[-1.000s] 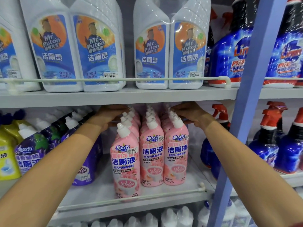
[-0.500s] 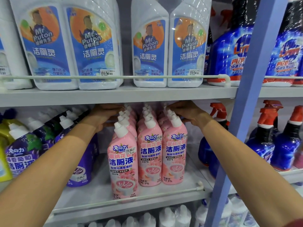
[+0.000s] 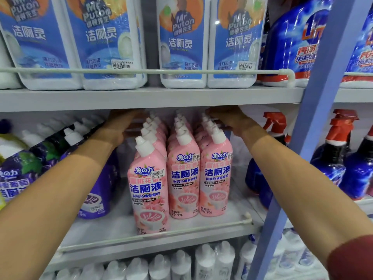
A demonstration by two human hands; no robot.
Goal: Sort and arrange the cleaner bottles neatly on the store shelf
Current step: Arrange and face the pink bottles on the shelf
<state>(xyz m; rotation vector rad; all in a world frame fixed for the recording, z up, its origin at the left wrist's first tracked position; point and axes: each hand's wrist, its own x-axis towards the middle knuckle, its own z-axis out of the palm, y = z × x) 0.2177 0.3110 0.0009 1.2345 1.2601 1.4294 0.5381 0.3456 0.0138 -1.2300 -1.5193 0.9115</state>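
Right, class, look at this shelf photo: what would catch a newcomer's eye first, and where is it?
The three rows of pink plastic cleaner bottles with white caps stand out at the centre of the middle shelf. The person's left hand and right hand reach in on either side of the rows, near the back. Above, big white bottles with blue labels fill the upper shelf.

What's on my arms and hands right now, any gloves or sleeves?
No gloves, watch or wristband show on the left hand or right hand. Both forearms are bare. Only a dark red fabric sleeve shows, at the right arm's upper end. The fingers are too shadowed to check for rings.
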